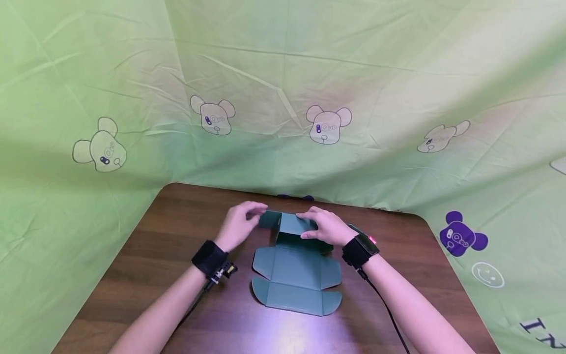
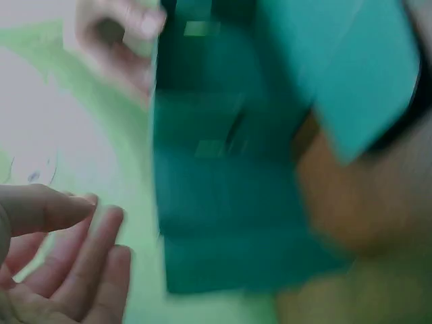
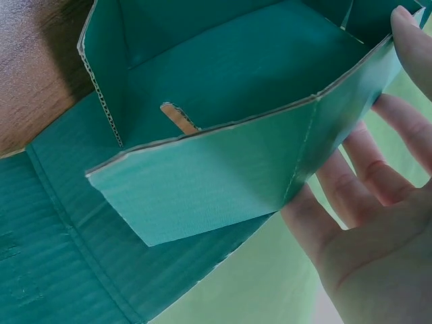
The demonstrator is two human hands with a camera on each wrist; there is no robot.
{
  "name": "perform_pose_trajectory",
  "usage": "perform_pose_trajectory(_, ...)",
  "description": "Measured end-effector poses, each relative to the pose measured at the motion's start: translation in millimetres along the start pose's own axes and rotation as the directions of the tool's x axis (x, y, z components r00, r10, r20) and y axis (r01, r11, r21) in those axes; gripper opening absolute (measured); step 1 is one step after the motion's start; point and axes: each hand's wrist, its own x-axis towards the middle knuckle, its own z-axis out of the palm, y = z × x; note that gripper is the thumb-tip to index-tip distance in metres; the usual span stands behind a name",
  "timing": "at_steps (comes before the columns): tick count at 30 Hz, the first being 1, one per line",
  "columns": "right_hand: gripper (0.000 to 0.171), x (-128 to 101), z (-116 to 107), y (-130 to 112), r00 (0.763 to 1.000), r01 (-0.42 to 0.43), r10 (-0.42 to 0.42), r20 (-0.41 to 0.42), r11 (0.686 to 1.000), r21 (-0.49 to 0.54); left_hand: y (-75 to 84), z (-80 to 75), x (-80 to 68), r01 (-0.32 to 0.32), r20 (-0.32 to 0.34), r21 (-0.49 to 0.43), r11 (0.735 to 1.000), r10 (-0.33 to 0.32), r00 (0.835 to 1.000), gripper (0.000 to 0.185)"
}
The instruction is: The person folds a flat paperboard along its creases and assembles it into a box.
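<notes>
A green cardboard box (image 1: 295,268), partly folded, lies on the wooden table. Its near panels spread flat, while the far walls stand up. At the far wall my right hand (image 1: 329,227) pinches the cardboard; in the right wrist view the thumb (image 3: 413,47) is at the wall's top edge, with the fingers along its outer face. Just left of the box is my left hand (image 1: 240,225), its fingers loosely bent. The left wrist view is blurred, but a gap shows between that hand (image 2: 67,270) and the box's side flap (image 2: 236,260).
The brown table (image 1: 177,290) extends on both sides of the box. A green cloth (image 1: 265,69) printed with bear heads hangs behind and beside it. Black bands with cables, such as the left wrist band (image 1: 210,259), are on both wrists.
</notes>
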Motion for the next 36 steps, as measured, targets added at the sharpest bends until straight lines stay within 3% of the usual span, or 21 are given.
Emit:
perform_pose_trajectory(3, 0.060, 0, 0, 0, 1.000, 0.004, -0.004, 0.003, 1.000, 0.005, -6.7, -15.5, 12.0, 0.000, 0.023, 0.078, 0.997, -0.002, 1.000, 0.042)
perform_pose_trajectory(5, 0.060, -1, -1, -1, 1.000, 0.003, -0.003, -0.002, 1.000, 0.008, -15.9, -18.9, 18.3, 0.034, 0.101, 0.116, 0.993, -0.046, 0.994, 0.050)
perform_pose_trajectory(8, 0.060, -1, -2, -1, 1.000, -0.005, 0.005, -0.002, 1.000, 0.007, -35.6, -14.1, 25.6, 0.071, 0.216, 0.149, 0.986, -0.103, 0.971, 0.054)
perform_pose_trajectory(12, 0.061, -1, 1, -3, 1.000, -0.008, 0.008, -0.003, 1.000, -0.006, -56.8, -7.8, 26.3, 0.098, 0.284, 0.136, 0.986, -0.134, 0.949, 0.047)
perform_pose_trajectory(16, 0.060, -1, 2, -5, 1.000, -0.009, 0.009, -0.003, 1.000, -0.014, -66.9, -6.1, 21.5, 0.138, 0.331, 0.062, 0.988, -0.151, 0.931, 0.045)
perform_pose_trajectory(22, 0.060, -1, 0, -3, 1.000, -0.025, 0.025, -0.004, 0.999, -0.023, -66.8, -5.6, 13.2, 0.166, 0.358, 0.008, 0.986, -0.158, 0.920, 0.043)
perform_pose_trajectory(30, 0.062, -2, 1, -2, 1.000, -0.015, 0.015, 0.008, 1.000, -0.024, -50.0, 2.0, -7.7, 0.125, 0.403, 0.028, 0.992, -0.126, 0.907, 0.042)
perform_pose_trajectory(33, 0.062, -2, 0, -2, 1.000, -0.013, 0.013, 0.008, 1.000, -0.027, -43.5, 8.2, -14.4, 0.113, 0.403, 0.038, 0.993, -0.119, 0.907, 0.046)
perform_pose_trajectory(36, 0.062, -2, -1, -4, 1.000, -0.018, 0.018, 0.009, 1.000, -0.026, -43.4, 16.4, -19.6, 0.112, 0.370, 0.032, 0.993, -0.116, 0.922, 0.049)
